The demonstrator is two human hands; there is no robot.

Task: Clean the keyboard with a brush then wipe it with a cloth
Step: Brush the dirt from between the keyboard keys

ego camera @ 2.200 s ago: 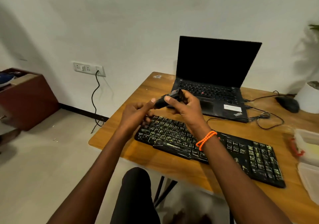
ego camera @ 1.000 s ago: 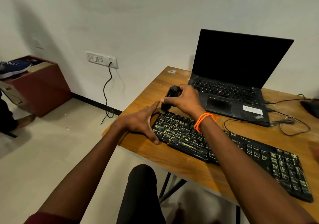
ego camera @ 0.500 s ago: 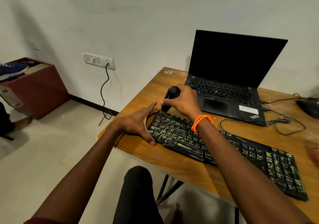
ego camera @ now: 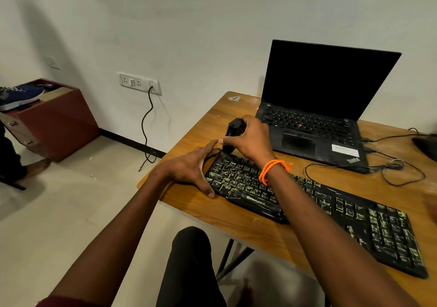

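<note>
Desk (ego camera: pixel 208 127) of wood stands against the white wall, and a person sits before it, one knee in dark trousers under its near edge. On the far side an open laptop (ego camera: pixel 314 122) with a dark screen rests on the desk. In front of the laptop lies the long black keyboard (ego camera: pixel 307 202), set at a slant, its right end nearer to the person. A thin cable (ego camera: pixel 402 172) curls on the desk between the two.

Left hand (ego camera: pixel 189 167) lies spread at the left end of the keyboard, its thumb at the near corner and its fingers straight along the far corner. Right hand (ego camera: pixel 250 138), with an orange band (ego camera: pixel 272 169) on the wrist, has its fingers curled around a black brush (ego camera: pixel 233 133). The brush stands nearly upright, its lower end touching the keys at the far left corner of the keyboard.

On the wall to the left a socket (ego camera: pixel 139 83) has one black cord hanging down to the floor. Further left a dark red box (ego camera: pixel 59 122) stands on the floor.
</note>
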